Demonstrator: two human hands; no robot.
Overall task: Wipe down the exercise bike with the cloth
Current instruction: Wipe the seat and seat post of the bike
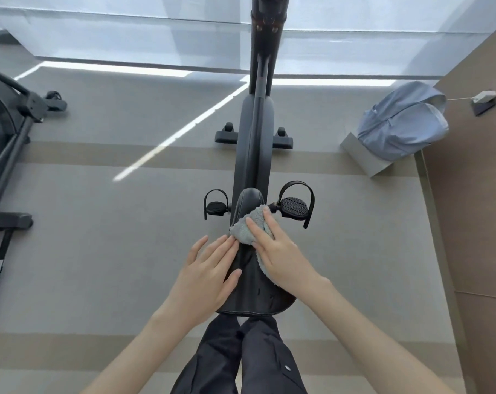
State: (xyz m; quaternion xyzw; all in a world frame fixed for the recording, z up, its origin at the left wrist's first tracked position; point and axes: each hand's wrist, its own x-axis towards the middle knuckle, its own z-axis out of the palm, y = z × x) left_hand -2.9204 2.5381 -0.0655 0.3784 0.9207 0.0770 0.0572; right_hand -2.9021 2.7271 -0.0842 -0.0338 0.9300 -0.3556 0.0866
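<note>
The right hand (280,254) lies flat with straight fingers, pressing the grey-blue cloth (246,226) onto the saddle (258,294) of the exercise bike (255,132). The cloth is bunched over the narrow front of the seat, toward its right edge, and part of it trails back under the palm. The left hand (209,271) is open as well, fingers stretched out together, resting on the saddle's left side with its fingertips just beside the cloth. Under the seat's rear edge are the person's dark trousers (258,359). On either side of the saddle's nose sit the strapped left pedal (216,207) and right pedal (293,207). The bike's black frame runs forward over grey carpet (113,251). Off to the right a pale blue bag (403,123) rests on a grey block (363,157), and another black machine (10,132) stands at the far left
</note>
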